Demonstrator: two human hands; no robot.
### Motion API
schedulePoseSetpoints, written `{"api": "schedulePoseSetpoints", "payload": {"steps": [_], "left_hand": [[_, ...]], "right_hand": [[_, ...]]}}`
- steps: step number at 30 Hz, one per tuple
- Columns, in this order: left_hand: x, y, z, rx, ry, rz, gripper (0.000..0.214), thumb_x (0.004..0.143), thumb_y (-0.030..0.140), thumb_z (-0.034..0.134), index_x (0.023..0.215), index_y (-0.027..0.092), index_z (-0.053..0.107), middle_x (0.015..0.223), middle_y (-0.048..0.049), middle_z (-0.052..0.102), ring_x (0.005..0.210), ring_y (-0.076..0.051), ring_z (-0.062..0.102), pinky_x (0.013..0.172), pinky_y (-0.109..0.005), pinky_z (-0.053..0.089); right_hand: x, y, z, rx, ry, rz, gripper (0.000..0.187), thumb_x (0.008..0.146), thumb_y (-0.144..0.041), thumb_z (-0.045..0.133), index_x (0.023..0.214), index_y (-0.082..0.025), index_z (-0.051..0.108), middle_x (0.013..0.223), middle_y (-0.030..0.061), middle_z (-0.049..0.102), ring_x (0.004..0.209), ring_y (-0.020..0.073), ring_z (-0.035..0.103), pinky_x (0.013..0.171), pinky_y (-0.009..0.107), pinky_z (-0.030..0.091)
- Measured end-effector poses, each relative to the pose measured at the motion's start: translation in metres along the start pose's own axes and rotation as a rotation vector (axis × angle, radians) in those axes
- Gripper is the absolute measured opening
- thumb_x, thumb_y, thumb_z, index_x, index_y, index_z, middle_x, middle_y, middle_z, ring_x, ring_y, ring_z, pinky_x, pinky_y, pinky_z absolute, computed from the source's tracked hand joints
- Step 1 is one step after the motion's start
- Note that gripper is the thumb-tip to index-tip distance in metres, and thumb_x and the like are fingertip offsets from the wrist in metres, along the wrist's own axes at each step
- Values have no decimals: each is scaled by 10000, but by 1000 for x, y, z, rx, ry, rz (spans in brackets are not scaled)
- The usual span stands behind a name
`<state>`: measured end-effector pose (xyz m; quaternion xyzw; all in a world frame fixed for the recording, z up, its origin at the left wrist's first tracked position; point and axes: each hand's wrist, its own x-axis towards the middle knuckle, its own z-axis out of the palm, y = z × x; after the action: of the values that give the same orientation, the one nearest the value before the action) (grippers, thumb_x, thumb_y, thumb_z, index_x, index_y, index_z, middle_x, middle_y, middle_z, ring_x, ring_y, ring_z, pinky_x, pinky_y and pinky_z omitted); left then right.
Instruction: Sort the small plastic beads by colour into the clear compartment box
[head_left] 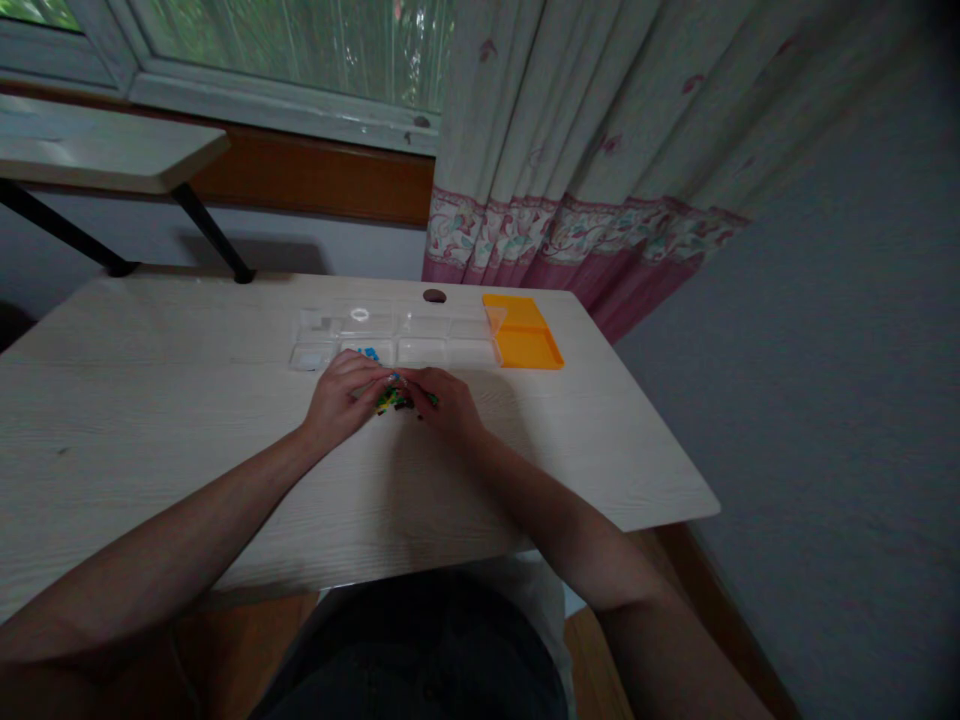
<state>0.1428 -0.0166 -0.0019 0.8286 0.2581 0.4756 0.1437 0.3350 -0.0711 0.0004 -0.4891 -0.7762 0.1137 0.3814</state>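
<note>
My left hand and my right hand meet over the table, fingers pinched together. A small blue piece shows at the fingertips of my left hand. My right fingertips close in against the same spot; what they pinch is too small to tell. Just below the hands lies a loose pile of tiny green, yellow and dark pieces, partly covered by the fingers. Beyond them is a clear plastic compartment box. Several small blue bits sit in its front compartment, behind my left hand.
A yellow-orange tray lies at the box's right end, touching or overlapping it. A dark oval object is near the back edge of the pale wooden table. At the back left a raised shelf stands on black legs. A curtain hangs behind.
</note>
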Motion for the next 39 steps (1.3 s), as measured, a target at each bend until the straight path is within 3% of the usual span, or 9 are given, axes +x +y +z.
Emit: {"api": "schedulePoseSetpoints", "payload": {"steps": [6, 10, 16, 21, 32, 39], "left_hand": [[0, 0, 0, 9, -14, 12, 196, 941, 355, 602, 919, 231, 752, 847, -49, 734, 815, -175, 615, 806, -360, 478], [0, -5, -4, 79, 19, -12, 184, 940, 352, 604, 935, 244, 754, 866, -45, 742, 829, -178, 620, 818, -366, 477], [0, -28, -21, 342, 86, -157, 254, 938, 417, 594, 935, 232, 768, 863, -44, 723, 888, -229, 591, 863, -412, 440], [-3, -48, -24, 456, 106, -287, 295, 918, 457, 595, 906, 228, 779, 898, -66, 691, 923, -259, 565, 874, -427, 419], [-7, -60, -22, 398, 107, -205, 329, 948, 461, 572, 944, 195, 766, 856, -44, 642, 859, -212, 513, 841, -398, 395], [-4, -47, -19, 352, 71, -197, 295, 959, 435, 567, 953, 213, 762, 839, -24, 651, 867, -200, 538, 846, -383, 402]], "right_hand": [[0, 6, -1, 40, 42, -53, 316, 988, -211, 483, 1240, -201, 673, 1009, 68, 732, 936, 143, 664, 877, 263, 513], [3, 10, -14, 14, 80, -37, 325, 979, -189, 477, 1239, -192, 672, 982, 63, 735, 929, 147, 662, 885, 274, 512], [9, 17, -43, -108, 40, 108, 322, 944, -160, 507, 1204, -209, 693, 1012, 57, 749, 910, 159, 673, 871, 285, 523], [10, 21, -51, -239, -52, 168, 300, 943, -177, 526, 1178, -194, 711, 1084, 67, 753, 961, 169, 685, 885, 287, 519], [9, 28, -50, -280, -105, 193, 288, 921, -180, 560, 1148, -225, 732, 1127, 57, 753, 914, 162, 694, 870, 289, 515], [9, 34, -51, -283, -183, 149, 216, 887, -183, 609, 1044, -212, 755, 972, 52, 742, 848, 159, 634, 802, 271, 459]]}}
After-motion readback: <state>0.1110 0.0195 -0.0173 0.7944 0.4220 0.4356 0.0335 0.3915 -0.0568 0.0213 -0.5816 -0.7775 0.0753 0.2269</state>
